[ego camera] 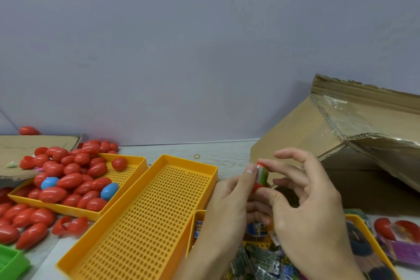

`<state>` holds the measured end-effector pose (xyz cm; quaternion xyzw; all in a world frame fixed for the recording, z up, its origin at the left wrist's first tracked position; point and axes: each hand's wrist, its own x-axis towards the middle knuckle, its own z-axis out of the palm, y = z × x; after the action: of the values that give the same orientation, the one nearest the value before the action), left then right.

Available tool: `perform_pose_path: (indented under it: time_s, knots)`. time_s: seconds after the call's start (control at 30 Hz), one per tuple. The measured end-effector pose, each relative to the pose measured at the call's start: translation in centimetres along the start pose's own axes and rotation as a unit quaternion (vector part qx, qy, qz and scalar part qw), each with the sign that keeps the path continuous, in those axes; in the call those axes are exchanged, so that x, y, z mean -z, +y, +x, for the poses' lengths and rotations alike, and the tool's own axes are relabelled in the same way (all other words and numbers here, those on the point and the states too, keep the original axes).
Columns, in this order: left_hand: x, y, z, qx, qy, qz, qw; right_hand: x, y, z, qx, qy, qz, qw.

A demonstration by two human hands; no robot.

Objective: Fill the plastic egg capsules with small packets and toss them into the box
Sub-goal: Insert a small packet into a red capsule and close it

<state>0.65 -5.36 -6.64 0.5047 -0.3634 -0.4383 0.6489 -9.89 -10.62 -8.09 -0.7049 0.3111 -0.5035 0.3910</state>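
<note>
Here we hold a red egg capsule (261, 177) up in front of us, above the near edge of the tabletop (229, 154). Our left hand (227, 200) grips the capsule from the left, its thumb pressed along the side. Our right hand (304, 198) pinches it from the right, the index finger on its top end and the thumb at its lower end, while the other right fingers (293, 179) spread loosely. A shiny green and silver packet (262, 174) shows at the capsule's open side.

Just behind our hands, to the right, stands the cardboard box (318, 134), its torn flap hanging down with clear tape on it. Below our hands lies a yellow tray (363, 229) heaped with small packets (266, 259), partly hidden by our wrists.

In the middle sits a perforated yellow tray (145, 218), touching a second yellow tray on the left (134, 161) that is piled with closed red capsules (68, 179) and two blue ones (109, 190). More red capsules (29, 223) lie loose on the tabletop at the far left, beside an open red half-shell (61, 225). A green tray corner (11, 261) shows at the lower left, and a flat cardboard sheet (34, 148) lies behind the pile. A small rubber band (197, 156) rests on the tabletop near the wall.
</note>
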Motion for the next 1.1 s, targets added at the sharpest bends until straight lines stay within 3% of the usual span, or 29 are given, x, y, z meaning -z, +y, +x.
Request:
perform_pose_path:
  time_s: [0.23, 0.57, 0.83, 0.97, 1.1]
  knots:
    - [0.4, 0.0, 0.4, -0.035, 0.070, 0.017, 0.997, 0.0, -0.1, 0.0, 0.014, -0.027, -0.021, 0.999]
    - [0.2, 0.7, -0.1, 0.047, 0.056, -0.141, 0.987, -0.2, 0.3, -0.1, 0.026, -0.044, 0.012, 0.999]
    - [0.8, 0.2, 0.3, -0.020, 0.120, -0.052, 0.991, 0.1, -0.1, 0.1, 0.070, -0.053, -0.053, 0.995]
    - [1.0, 0.0, 0.4, -0.036, 0.118, -0.012, 0.992, 0.0, 0.1, 0.1, 0.069, -0.040, -0.068, 0.994]
    - [0.9, 0.3, 0.2, -0.019, 0.097, -0.043, 0.994, -0.1, -0.1, 0.2, 0.068, -0.054, -0.062, 0.994]
